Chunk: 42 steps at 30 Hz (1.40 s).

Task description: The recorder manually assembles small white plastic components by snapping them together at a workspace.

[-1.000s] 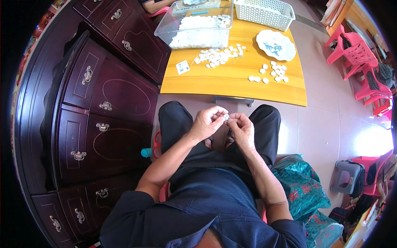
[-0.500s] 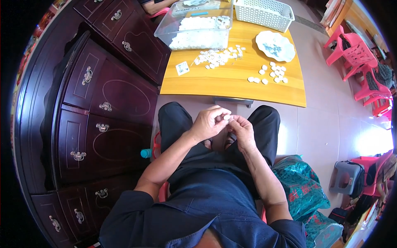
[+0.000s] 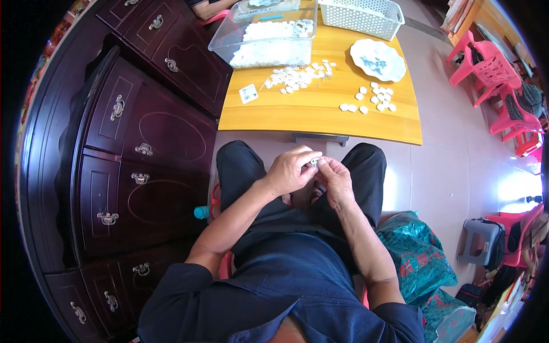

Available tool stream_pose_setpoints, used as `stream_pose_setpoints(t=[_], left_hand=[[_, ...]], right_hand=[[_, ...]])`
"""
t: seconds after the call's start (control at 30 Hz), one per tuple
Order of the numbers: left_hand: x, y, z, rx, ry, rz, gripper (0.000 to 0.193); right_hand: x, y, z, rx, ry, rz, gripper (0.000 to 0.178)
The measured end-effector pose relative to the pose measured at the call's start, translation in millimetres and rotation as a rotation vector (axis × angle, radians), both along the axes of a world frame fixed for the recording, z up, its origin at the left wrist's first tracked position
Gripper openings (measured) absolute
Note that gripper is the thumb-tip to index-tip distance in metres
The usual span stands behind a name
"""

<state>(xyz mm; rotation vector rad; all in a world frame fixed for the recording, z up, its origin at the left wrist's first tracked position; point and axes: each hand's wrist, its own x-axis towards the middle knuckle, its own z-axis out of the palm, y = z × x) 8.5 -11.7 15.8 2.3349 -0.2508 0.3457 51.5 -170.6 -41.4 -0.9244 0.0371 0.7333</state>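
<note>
Above my lap, my left hand [image 3: 290,172] and my right hand [image 3: 337,180] meet, fingertips pinched together. Between them is a small white piece [image 3: 314,162], with darker spots or hollows on the side facing up. Both hands grip it, though fingers cover most of it and its exact kind cannot be made out. On the table beyond lie a loose heap of small white parts [image 3: 290,78] and, to the right, several rounded white pieces [image 3: 380,98]. A square white card with a printed pattern [image 3: 249,94] lies left of the heap.
The yellow wooden table [image 3: 274,120] bears a clear plastic bin [image 3: 223,48] of white pieces, a white perforated basket [image 3: 360,22] and a scalloped plate [image 3: 394,70]. Dark wooden cabinets [image 3: 166,137] stand close at left. A green plastic bag [image 3: 417,251] sits by my right side.
The small piece has turned between my fingers: a plain white face showed before, and a spotted or hollowed side shows now. My hands stay in nearly the same place.
</note>
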Motion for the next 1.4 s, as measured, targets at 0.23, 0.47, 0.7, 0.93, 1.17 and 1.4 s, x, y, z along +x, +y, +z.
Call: stream_pose_setpoints(t=[0.23, 0.47, 0.7, 0.93, 1.17, 1.4], left_hand=[[0.0, -10.0, 5.8, 0.123, -0.020, 0.087, 0.034], [3.3, -6.4, -2.1, 0.128, -0.099, 0.069, 0.030], [5.9, -3.4, 5.6, 0.066, -0.076, 0.045, 0.026], [9.4, -1.1, 2.7, 0.032, -0.096, 0.014, 0.022], [8.4, -5.1, 4.5, 0.008, -0.048, 0.016, 0.023], [14.1, -4.9, 13.5, 0.018, -0.010, 0.004, 0.026]], right_hand=[[-0.1, 0.1, 1.1, 0.000, 0.020, 0.007, 0.019], [2.5, -4.4, -1.1, -0.039, 0.042, -0.031, 0.017], [1.5, -4.7, 4.1, 0.012, 0.108, -0.022, 0.018], [0.8, -4.7, 0.7, -0.005, 0.088, -0.055, 0.017], [-1.2, -3.4, 5.8, -0.028, 0.055, -0.096, 0.015], [0.3, -1.4, 12.5, -0.112, -0.100, -0.173, 0.019]])
